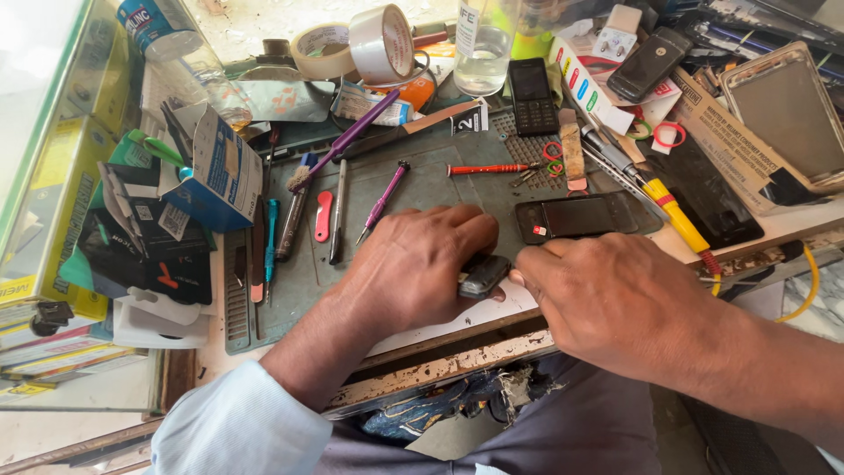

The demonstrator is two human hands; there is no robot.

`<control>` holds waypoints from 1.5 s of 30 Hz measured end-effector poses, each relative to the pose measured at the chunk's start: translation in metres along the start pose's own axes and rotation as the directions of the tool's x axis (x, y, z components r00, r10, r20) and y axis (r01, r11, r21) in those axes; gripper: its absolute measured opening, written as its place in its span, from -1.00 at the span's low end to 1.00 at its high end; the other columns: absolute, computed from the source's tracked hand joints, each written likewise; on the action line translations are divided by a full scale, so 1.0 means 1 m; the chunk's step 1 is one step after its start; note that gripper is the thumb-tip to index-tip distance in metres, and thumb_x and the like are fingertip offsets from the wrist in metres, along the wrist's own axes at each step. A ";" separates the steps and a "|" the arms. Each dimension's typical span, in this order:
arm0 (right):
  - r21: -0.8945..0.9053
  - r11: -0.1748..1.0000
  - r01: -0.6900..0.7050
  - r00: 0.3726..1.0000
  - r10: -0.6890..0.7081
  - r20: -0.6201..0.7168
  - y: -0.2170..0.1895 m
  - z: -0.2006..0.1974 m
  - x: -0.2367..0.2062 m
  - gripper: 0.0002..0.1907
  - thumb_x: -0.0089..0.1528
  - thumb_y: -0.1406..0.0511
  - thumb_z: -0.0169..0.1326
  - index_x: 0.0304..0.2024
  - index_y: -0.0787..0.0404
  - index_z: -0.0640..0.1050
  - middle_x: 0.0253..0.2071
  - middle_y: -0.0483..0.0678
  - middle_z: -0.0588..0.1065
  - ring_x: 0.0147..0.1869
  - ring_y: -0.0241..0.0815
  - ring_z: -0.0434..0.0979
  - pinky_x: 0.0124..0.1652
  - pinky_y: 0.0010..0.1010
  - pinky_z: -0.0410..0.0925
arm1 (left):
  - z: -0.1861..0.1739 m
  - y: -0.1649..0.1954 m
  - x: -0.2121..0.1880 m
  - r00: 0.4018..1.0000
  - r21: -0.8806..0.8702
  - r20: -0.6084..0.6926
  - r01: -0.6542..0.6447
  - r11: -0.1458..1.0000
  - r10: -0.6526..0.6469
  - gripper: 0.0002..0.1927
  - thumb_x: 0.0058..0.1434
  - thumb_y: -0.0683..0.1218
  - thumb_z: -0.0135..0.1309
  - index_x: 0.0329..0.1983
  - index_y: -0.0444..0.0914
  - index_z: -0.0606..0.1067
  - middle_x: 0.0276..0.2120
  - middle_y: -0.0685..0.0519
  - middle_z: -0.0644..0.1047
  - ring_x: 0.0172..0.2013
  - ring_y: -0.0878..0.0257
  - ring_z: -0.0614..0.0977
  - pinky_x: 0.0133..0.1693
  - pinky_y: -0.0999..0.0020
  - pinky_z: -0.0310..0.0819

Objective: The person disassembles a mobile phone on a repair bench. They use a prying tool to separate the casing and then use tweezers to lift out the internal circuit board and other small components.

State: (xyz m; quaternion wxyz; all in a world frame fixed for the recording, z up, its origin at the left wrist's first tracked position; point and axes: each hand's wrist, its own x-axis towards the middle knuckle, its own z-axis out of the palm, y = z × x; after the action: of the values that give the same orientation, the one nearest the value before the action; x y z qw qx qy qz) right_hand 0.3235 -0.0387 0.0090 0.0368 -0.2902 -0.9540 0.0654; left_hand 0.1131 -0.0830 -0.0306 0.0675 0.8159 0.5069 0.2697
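Pinching a small dark phone part point(483, 274) between them, the left hand point(413, 268) and right hand point(615, 299) work just below the black phone point(576, 216). Fingers are clamped on its edges. It looks light, stiff and fragile, best held by the sides.

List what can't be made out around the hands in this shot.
- Head view: the small dark part is mostly covered by the left hand and right hand; its kind and each grip are unclear.
- The silver phone frame is cut off by the right edge.
- The clear bottle is cut off by the top edge.
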 end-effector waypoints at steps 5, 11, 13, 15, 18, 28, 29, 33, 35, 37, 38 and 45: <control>0.099 0.995 -0.015 1.000 0.013 0.023 0.006 0.005 -0.001 -0.90 0.14 0.34 0.00 -0.33 0.24 0.51 -0.47 0.10 0.54 -0.33 0.18 0.62 -0.28 -0.05 0.47 | 0.003 0.002 -0.001 1.000 0.056 -0.003 -0.021 0.998 0.021 -0.63 0.09 0.14 0.25 -0.28 -0.20 0.44 -0.29 0.00 0.54 -0.18 -0.05 0.62 -0.23 0.00 0.44; 0.163 0.986 -0.017 0.997 0.029 -0.073 0.010 0.013 -0.001 -0.85 0.20 0.26 0.09 -0.29 0.22 0.57 -0.46 0.07 0.55 -0.32 0.19 0.61 -0.32 -0.04 0.43 | -0.002 0.002 0.000 0.999 0.010 0.006 -0.031 0.999 0.031 -0.49 -0.02 0.21 0.34 -0.27 -0.21 0.45 -0.29 0.01 0.55 -0.18 -0.06 0.62 -0.22 0.02 0.45; 0.109 0.984 0.140 0.975 -0.117 -0.188 0.012 0.011 -0.005 -0.81 0.17 0.30 0.09 -0.22 0.27 0.58 -0.41 0.07 0.55 -0.36 0.16 0.61 -0.36 -0.10 0.44 | -0.003 0.003 -0.001 0.999 -0.015 -0.019 -0.047 0.999 0.047 -0.48 -0.05 0.20 0.37 -0.24 -0.21 0.46 -0.27 0.01 0.57 -0.17 -0.06 0.63 -0.21 0.04 0.47; 0.016 0.975 0.221 0.943 -0.209 -0.259 0.012 0.009 -0.008 -0.76 0.15 0.32 0.10 -0.17 0.30 0.58 -0.38 0.06 0.54 -0.38 0.11 0.61 -0.38 -0.16 0.45 | -0.005 0.002 0.000 1.000 -0.043 0.012 -0.001 0.999 0.002 -0.45 -0.08 0.22 0.38 -0.22 -0.21 0.46 -0.27 0.03 0.58 -0.19 -0.04 0.64 -0.24 0.05 0.47; -0.126 0.972 0.198 0.935 -0.226 -0.275 0.008 0.006 -0.008 -0.72 0.15 0.31 0.11 -0.12 0.28 0.59 -0.39 0.02 0.54 -0.41 0.02 0.62 -0.44 -0.20 0.45 | -0.007 0.001 0.000 1.000 -0.055 0.009 0.019 0.998 -0.019 -0.43 -0.08 0.22 0.39 -0.21 -0.21 0.46 -0.28 0.03 0.59 -0.23 -0.03 0.64 -0.27 0.06 0.47; -0.603 0.773 0.198 0.849 -0.442 -0.289 0.005 0.000 0.001 -0.76 0.17 0.32 0.09 -0.13 0.19 0.65 -0.49 -0.17 0.52 -0.46 -0.29 0.58 -0.53 -0.46 0.37 | -0.015 -0.009 -0.001 0.999 -0.174 -0.010 0.035 0.984 -0.037 -0.52 0.08 0.15 0.36 -0.35 -0.26 0.38 -0.44 -0.03 0.48 -0.34 -0.05 0.55 -0.34 0.06 0.36; -0.616 0.760 0.207 0.824 -0.475 -0.310 0.006 0.001 0.001 -0.76 0.18 0.31 0.08 -0.14 0.18 0.65 -0.49 -0.19 0.52 -0.46 -0.30 0.56 -0.54 -0.46 0.35 | -0.015 -0.011 -0.001 1.000 -0.189 -0.003 0.029 0.982 -0.030 -0.50 0.07 0.16 0.37 -0.37 -0.26 0.37 -0.46 -0.02 0.46 -0.36 -0.04 0.53 -0.35 0.07 0.34; -0.638 0.718 0.277 0.756 -0.573 -0.317 0.015 0.003 0.010 -0.73 0.19 0.28 0.10 -0.08 0.16 0.66 -0.55 -0.22 0.42 -0.48 -0.35 0.50 -0.54 -0.47 0.32 | -0.016 -0.019 0.000 1.000 -0.261 0.017 -0.016 0.965 0.021 -0.49 0.07 0.16 0.39 -0.39 -0.26 0.36 -0.50 -0.01 0.41 -0.41 0.02 0.46 -0.35 0.12 0.31; -0.655 0.688 0.313 0.713 -0.626 -0.317 0.020 0.003 0.014 -0.65 0.14 0.25 0.12 -0.04 0.16 0.67 -0.55 -0.23 0.39 -0.51 -0.36 0.47 -0.56 -0.49 0.31 | -0.016 -0.025 0.000 0.998 -0.307 0.021 -0.046 0.951 0.055 -0.49 0.08 0.15 0.40 -0.39 -0.26 0.36 -0.51 0.00 0.40 -0.41 0.05 0.45 -0.34 0.15 0.31; -0.632 0.703 0.327 0.684 -0.637 -0.355 0.023 0.005 0.017 -0.66 0.14 0.24 0.14 -0.04 0.14 0.67 -0.52 -0.23 0.40 -0.48 -0.35 0.49 -0.53 -0.47 0.33 | -0.017 -0.029 0.000 0.996 -0.355 0.025 -0.069 0.932 0.083 -0.50 0.08 0.14 0.41 -0.39 -0.27 0.38 -0.50 0.02 0.40 -0.41 0.09 0.46 -0.33 0.17 0.32; -0.619 0.710 0.337 0.666 -0.644 -0.376 0.024 0.006 0.019 -0.67 0.14 0.24 0.15 -0.05 0.13 0.67 -0.50 -0.23 0.41 -0.46 -0.35 0.49 -0.52 -0.46 0.33 | -0.017 -0.032 0.000 0.995 -0.365 0.031 -0.079 0.928 0.096 -0.51 0.08 0.14 0.41 -0.38 -0.27 0.39 -0.49 0.03 0.41 -0.41 0.10 0.46 -0.33 0.18 0.32; -0.590 0.702 0.400 0.591 -0.689 -0.419 0.031 0.016 0.025 -0.69 0.19 0.27 0.16 -0.02 0.15 0.66 -0.43 -0.22 0.47 -0.42 -0.34 0.52 -0.50 -0.46 0.35 | -0.017 -0.036 0.000 0.992 -0.395 0.072 -0.070 0.916 0.107 -0.51 0.01 0.12 0.45 -0.37 -0.27 0.43 -0.48 0.07 0.44 -0.41 0.16 0.47 -0.35 0.21 0.33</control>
State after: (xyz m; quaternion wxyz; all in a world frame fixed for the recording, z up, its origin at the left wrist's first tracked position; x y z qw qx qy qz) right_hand 0.3178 -0.0008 -0.0109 0.2968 0.0207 -0.9181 -0.2620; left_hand 0.0762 -0.0687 -0.0305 0.2403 0.8196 0.4017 0.3304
